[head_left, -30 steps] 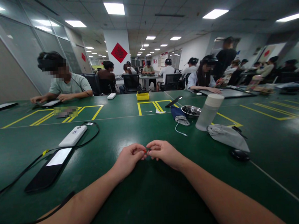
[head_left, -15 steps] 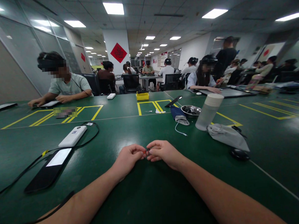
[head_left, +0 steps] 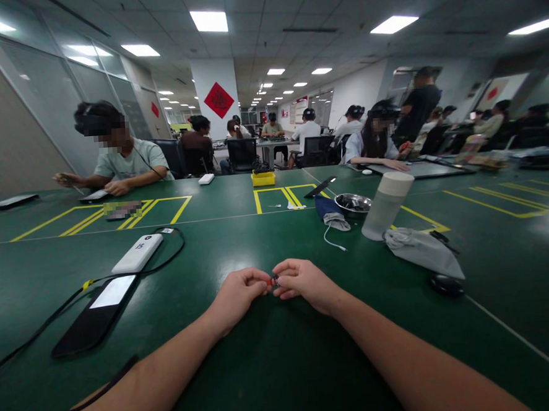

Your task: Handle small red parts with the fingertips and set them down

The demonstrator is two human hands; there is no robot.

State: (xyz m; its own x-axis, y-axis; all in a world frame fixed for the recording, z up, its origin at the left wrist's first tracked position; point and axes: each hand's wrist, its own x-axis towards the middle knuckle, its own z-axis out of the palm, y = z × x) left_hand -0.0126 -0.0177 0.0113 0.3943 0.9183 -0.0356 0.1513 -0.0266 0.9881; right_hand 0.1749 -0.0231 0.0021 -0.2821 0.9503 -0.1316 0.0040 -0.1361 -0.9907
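We see both bare hands meeting above the worktop [head_left: 240,248], midway between its left and right sides and well short of its far edge. The left hand [head_left: 236,296] has thumb and fingertips pinched together on a small red piece [head_left: 270,282]. The right hand [head_left: 310,288] faces it, its thumb and fingers closed on a small dark piece [head_left: 275,280]. Both pieces sit between the two sets of fingertips, and they seem to touch, though they are so small and so covered that we cannot be sure.

Toward the worktop's left side we find a white power bank [head_left: 138,253] marked 15, at the far end of a flat black case [head_left: 84,329], with a black cable [head_left: 53,319] running across. Toward the right side stand a frosted bottle [head_left: 386,208] and, just beyond it, a steel bowl [head_left: 355,211] of dark bits. A blue and grey pouch [head_left: 329,211] lies beside the bowl; a grey pouch [head_left: 421,252] and a black mouse [head_left: 447,285] lie nearer us. Close to the far edge we see a yellow tray [head_left: 264,181], and a co-worker [head_left: 130,161] in a pale shirt sits left of it, behind that edge.
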